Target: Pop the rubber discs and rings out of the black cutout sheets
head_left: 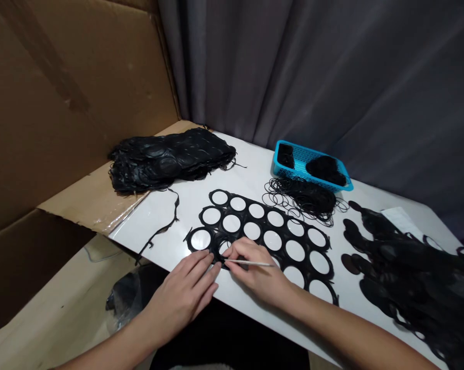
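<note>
The black cut-out sheet [284, 232] lies flat on the white table [158, 221], the relaxed left hand [181, 298] resting on its edge. The right hand [255, 270] pinches a slender pick [251, 263] at one hole; a slip could tear the narrow web.

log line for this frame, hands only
right hand: holds thin stick, tip at black perforated sheet | left hand: fingertips on sheet

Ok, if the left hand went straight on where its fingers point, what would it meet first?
Likely the black cut-out sheet, right at its edge, then the right hand; depth is unclear from this view.
</note>
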`<state>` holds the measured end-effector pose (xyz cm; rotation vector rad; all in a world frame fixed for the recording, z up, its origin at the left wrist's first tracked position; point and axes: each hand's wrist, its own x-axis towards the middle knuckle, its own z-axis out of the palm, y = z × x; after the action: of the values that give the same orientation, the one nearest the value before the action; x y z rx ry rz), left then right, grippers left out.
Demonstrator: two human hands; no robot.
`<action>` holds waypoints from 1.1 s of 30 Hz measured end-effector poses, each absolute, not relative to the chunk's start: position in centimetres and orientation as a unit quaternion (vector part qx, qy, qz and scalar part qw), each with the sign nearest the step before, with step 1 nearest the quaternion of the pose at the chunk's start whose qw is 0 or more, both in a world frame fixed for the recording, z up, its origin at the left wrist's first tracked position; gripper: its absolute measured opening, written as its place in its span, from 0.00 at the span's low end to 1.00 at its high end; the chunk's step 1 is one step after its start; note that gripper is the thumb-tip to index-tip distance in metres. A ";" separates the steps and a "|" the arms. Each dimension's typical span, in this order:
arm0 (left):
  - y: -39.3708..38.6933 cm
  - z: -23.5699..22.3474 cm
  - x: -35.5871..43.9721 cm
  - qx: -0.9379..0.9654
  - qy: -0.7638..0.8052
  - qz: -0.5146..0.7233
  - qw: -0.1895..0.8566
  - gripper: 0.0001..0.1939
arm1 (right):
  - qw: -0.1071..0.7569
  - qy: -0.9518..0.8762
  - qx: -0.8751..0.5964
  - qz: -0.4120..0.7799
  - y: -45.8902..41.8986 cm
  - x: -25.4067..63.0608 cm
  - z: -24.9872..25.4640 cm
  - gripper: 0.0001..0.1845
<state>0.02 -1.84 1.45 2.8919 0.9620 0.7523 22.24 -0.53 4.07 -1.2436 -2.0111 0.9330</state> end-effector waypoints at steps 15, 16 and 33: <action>-1.8 1.2 0.0 0.923 0.289 0.255 0.012 0.16 | 0.329 -0.743 -0.578 0.072 10.6 26.2 7.2 0.07; -1.9 1.3 -0.1 0.923 0.288 0.255 0.013 0.16 | 0.348 -0.731 -0.574 0.121 10.9 25.9 7.3 0.07; -1.9 0.9 -3.2 0.908 0.316 0.273 -0.020 0.13 | 0.281 -0.702 -0.442 0.483 4.4 18.5 4.4 0.09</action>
<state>-3.23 -1.88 0.94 2.8899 1.0072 0.8702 18.54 4.37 4.44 -1.1833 -1.8808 1.2942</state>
